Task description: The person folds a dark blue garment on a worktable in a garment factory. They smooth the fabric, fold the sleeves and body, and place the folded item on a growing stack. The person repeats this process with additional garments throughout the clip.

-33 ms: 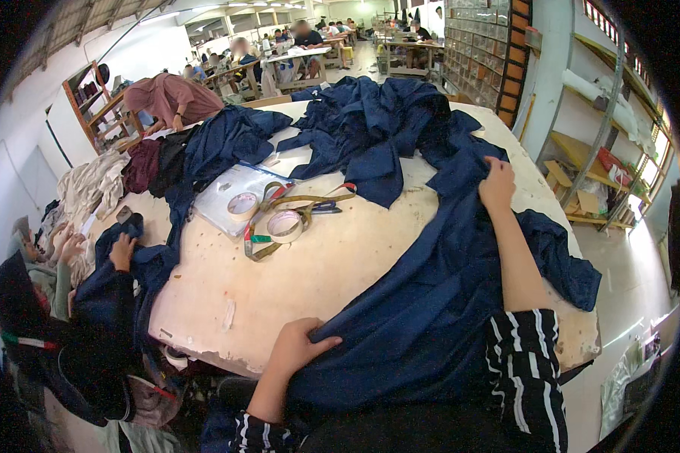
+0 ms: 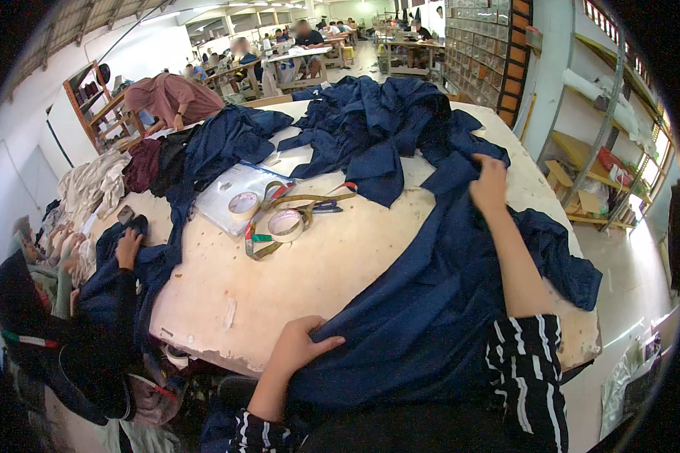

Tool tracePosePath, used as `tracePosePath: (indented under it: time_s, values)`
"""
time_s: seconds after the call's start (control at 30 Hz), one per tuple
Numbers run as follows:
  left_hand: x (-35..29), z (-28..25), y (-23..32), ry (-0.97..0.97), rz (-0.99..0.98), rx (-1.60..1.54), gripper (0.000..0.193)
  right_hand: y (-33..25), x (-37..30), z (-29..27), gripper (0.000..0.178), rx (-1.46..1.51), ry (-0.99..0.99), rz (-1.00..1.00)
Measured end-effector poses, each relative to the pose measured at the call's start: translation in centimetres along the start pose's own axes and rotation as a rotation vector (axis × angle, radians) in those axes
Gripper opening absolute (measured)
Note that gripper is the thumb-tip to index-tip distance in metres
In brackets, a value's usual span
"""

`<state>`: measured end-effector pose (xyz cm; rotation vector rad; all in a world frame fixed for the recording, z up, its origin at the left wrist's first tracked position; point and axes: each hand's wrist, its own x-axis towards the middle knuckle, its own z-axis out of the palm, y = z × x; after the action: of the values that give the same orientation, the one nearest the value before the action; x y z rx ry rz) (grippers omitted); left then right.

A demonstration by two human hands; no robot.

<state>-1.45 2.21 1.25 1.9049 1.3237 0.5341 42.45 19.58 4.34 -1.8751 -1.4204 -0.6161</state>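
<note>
The right hand [image 2: 489,186] has shifted slightly left over the navy cloth [image 2: 412,302].

A garment workshop: navy cloth [image 2: 378,113] heaped on a table [image 2: 204,279], people [image 2: 307,36] beyond (at sewing machines [image 2: 267,47], apparently).

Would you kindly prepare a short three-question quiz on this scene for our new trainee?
1. True or false: the person's right hand is nearer their body than their left hand.
2. Multiple choice: what is pinched between the left thumb and fingers? A) A pair of scissors; B) the edge of the dark blue cloth; C) a sheet of paper.
3. Count: how many cream tape rolls lie by the olive band on the pale tabletop?

Key: 1. False, the right hand is farther out on the cloth. 2. B. 3. Two.
</note>
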Motion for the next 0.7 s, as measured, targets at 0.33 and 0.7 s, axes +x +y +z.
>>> tracePosePath:
  time_s: [0.33,0.7]
  values:
    - [-1.8,-0.1,4.3,-0.103,0.152,-0.440,0.018,-14.3,-8.5,-10.7,0.023,0.878,-1.399,-0.718]
    - [-1.9,1.7,7.3,0.020,0.441,-0.385,0.013,-14.4,-12.1,-15.4,0.027,0.822,-1.373,-0.766]
